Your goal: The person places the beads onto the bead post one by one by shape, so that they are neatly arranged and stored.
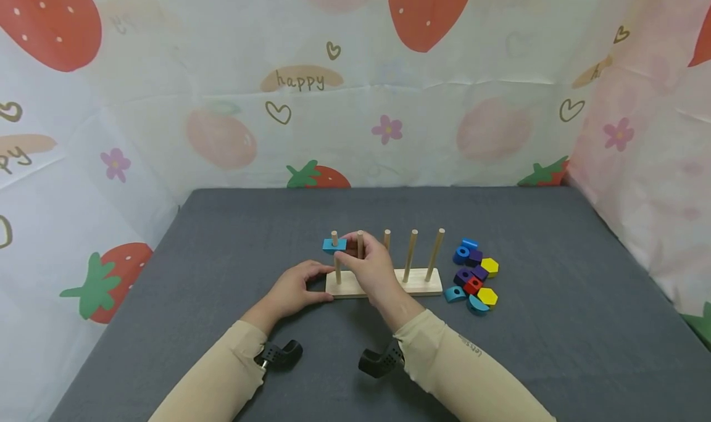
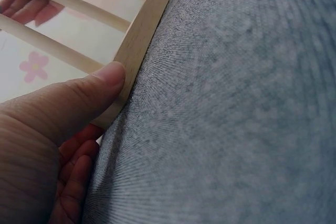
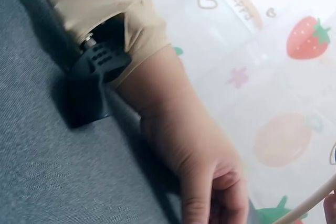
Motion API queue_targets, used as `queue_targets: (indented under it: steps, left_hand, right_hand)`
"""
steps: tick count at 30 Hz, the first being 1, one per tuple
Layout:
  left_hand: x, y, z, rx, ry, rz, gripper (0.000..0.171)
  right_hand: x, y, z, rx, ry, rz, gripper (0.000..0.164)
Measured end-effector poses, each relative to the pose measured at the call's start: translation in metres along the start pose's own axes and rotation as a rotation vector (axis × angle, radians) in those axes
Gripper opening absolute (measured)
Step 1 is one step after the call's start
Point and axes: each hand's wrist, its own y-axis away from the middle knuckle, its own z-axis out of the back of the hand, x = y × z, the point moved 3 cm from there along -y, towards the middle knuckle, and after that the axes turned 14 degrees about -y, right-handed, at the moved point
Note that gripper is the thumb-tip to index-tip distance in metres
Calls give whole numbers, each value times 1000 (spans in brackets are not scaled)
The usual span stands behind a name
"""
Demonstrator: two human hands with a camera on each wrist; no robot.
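A pale wooden board [image 1: 423,284] with several upright pegs lies on the grey cloth. Its left end is gripped by my left hand [image 1: 295,288]; in the left wrist view the thumb [image 2: 109,74] presses the board's near edge. My right hand [image 1: 374,271] reaches over the board and pinches a flat blue block [image 1: 331,246] at its right side. The leftmost peg [image 1: 337,273] passes through this block, which sits near the peg's top, above the board. In the right wrist view, the right fingers are mostly out of frame.
Right of the board lies a loose group of small blocks: yellow hexagons [image 1: 489,266], purple blocks [image 1: 463,277], a red block [image 1: 473,285] and blue pieces [image 1: 455,294]. A strawberry-print curtain [image 1: 355,132] stands behind the table. Black wrist cameras [image 1: 381,359] hang under both sleeves.
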Motion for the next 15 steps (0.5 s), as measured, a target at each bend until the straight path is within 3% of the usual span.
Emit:
queue_targets:
  steps: [15]
  left_hand:
    - [1,-1,-1,-21,-10,-5,52]
  right_hand:
    - [-33,2,10,21,147,-76,25]
